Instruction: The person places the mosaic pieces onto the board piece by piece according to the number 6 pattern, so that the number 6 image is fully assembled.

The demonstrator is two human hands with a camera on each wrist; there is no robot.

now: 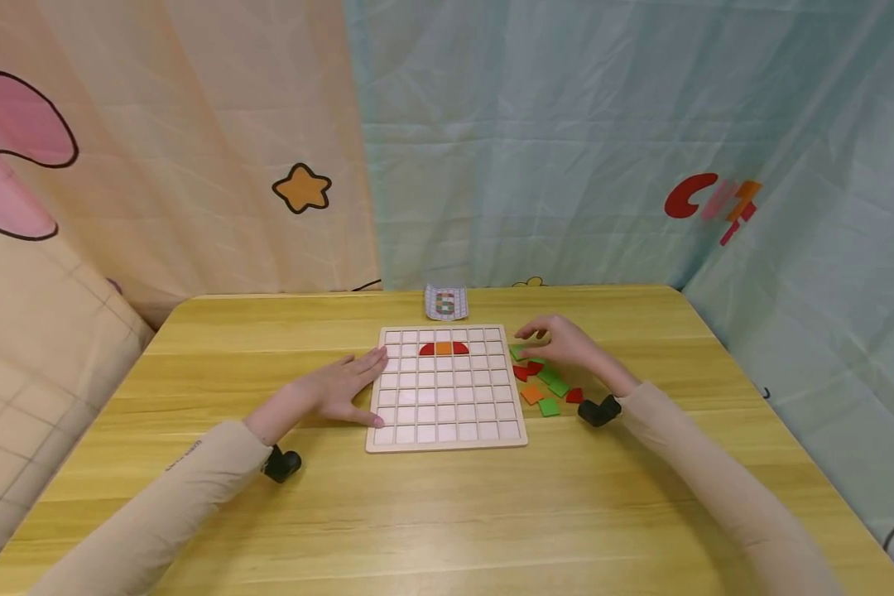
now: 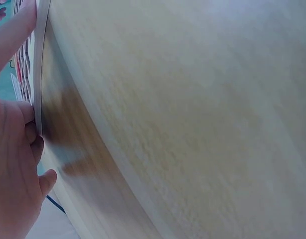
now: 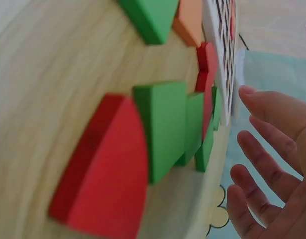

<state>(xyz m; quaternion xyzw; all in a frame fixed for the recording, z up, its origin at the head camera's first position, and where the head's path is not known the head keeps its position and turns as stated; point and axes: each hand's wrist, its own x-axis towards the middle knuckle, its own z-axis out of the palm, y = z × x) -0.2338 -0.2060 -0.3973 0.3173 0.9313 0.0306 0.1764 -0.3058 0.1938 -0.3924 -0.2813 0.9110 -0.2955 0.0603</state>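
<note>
A white grid board (image 1: 447,411) with a wooden rim lies on the table. In its upper rows an orange square (image 1: 444,348) sits between two red quarter-round pieces (image 1: 460,348). My left hand (image 1: 340,386), fingers spread, rests on the board's left edge; the left wrist view shows it against the rim. Over the loose pieces right of the board hovers my right hand (image 1: 564,341), fingers loosely bent, nothing seen between them. Below it lie several green squares (image 1: 549,407), an orange piece (image 1: 532,395) and several red quarter-round pieces (image 3: 113,169), some touching or overlapping.
A small printed card (image 1: 445,304) with a coloured grid pattern lies just behind the board. The wooden table (image 1: 432,521) reaches back to a patterned curtain (image 1: 492,149). Black wrist cameras (image 1: 281,465) are strapped at both sleeves.
</note>
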